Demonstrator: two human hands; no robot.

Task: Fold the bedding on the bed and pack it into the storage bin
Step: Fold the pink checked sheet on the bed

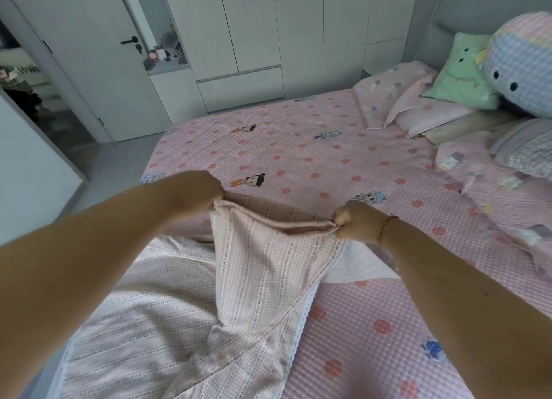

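Observation:
A pale pink waffle-weave blanket [268, 267] with thin striped lines and a white lace edge lies bunched on the near part of the bed. My left hand [194, 194] grips one end of its doubled top edge, raised off the mattress. My right hand [357, 222] pinches the other end of that edge, and the edge sags a little between them. The rest of the blanket hangs down and spreads toward the near left corner. No storage bin shows in this view.
The bed wears a pink dotted sheet [298, 147] with cartoon figures. Pillows [397, 97], a green cushion [463, 73] and a checked plush toy [522, 64] pile at the right. White wardrobes [298, 40] stand behind; a grey door [89, 55] opens at the left.

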